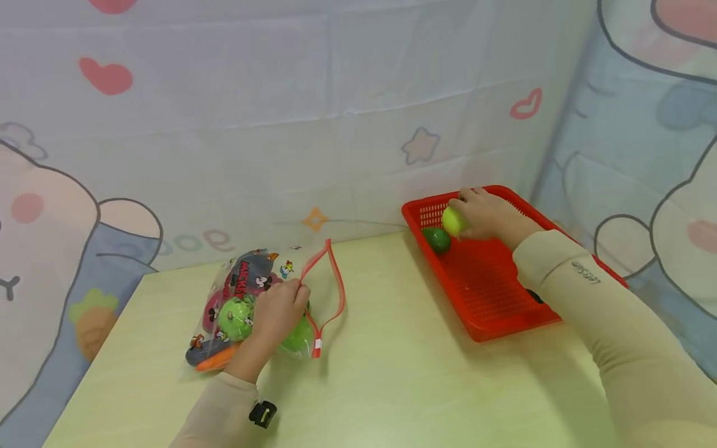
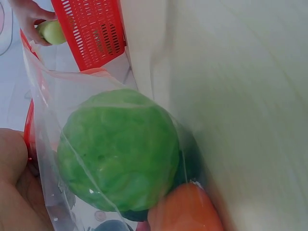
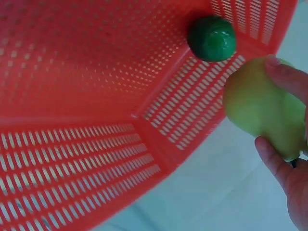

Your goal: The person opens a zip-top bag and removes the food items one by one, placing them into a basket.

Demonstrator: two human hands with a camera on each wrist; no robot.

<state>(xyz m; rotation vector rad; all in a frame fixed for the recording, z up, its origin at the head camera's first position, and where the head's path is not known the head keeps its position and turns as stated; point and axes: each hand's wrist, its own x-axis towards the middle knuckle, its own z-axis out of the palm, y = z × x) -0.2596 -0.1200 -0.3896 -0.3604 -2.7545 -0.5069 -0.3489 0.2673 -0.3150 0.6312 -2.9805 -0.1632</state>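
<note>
My left hand grips the top edge of a clear zip bag with printed cartoon figures and a red zip strip, its mouth spread open to the right. Inside the bag are a light green cabbage-like ball, an orange carrot-like piece and dark purple pieces. In the left wrist view a big green ball shows through the plastic. My right hand holds a yellow-green pear between thumb and fingers, over the far left part of a red basket. Close by, a dark green rounded piece lies in the basket.
The pale yellow table runs between bag and basket. A printed cloth hangs along the back and sides, with the basket's far rim close to it.
</note>
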